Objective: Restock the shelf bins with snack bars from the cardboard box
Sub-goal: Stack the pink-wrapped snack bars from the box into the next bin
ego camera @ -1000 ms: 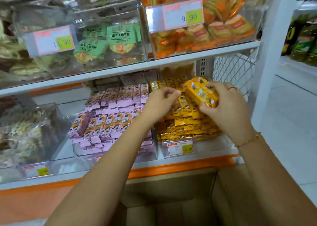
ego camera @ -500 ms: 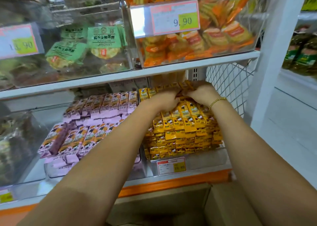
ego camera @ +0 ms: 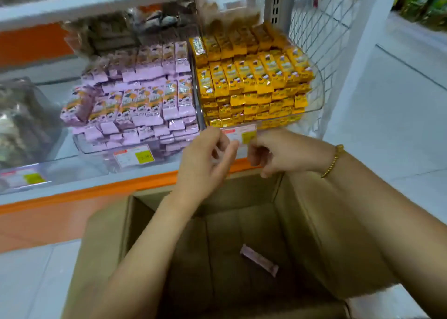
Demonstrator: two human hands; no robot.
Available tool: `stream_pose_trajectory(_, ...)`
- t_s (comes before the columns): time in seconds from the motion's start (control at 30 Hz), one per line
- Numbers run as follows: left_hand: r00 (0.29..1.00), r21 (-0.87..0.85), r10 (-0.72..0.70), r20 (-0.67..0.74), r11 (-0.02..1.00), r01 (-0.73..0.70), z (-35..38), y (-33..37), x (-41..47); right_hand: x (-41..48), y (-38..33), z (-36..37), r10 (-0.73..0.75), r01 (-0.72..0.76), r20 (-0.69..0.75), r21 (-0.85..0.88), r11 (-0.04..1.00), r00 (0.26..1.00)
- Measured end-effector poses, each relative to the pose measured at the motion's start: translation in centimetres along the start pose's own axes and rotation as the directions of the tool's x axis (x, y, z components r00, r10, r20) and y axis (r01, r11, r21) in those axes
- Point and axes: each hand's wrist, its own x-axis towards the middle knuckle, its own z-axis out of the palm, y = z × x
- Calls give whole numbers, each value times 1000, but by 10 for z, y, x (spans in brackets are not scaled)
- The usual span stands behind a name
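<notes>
While the cardboard box gapes beneath me, I have the left hand and right hand loosely curled and empty over its far rim. One pink snack bar lies on its floor below, slanting far-left to near-right, nearer, I judge, the right.

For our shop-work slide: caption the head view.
Left hand and right hand hover above the cardboard box, one pink snack bar inside; yellow bars and pink bars stacked beyond.
</notes>
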Motion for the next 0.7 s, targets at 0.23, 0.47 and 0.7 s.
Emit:
stream_pose_trajectory(0.23,750,141,-569,337,818,557,58,-94,-130,28,54,177,318,-330,187,36,943,929)
stream_pose_trajectory(0.47,186,457,-813,551,481,748,91,-153,-223,18,100,300,530,-521,434,-152,840,728)
stream_pose_trajectory(0.7,75,357,-901,428,245,902,99,-166,-241,19,102,325,542,-597,459,-32,802,704)
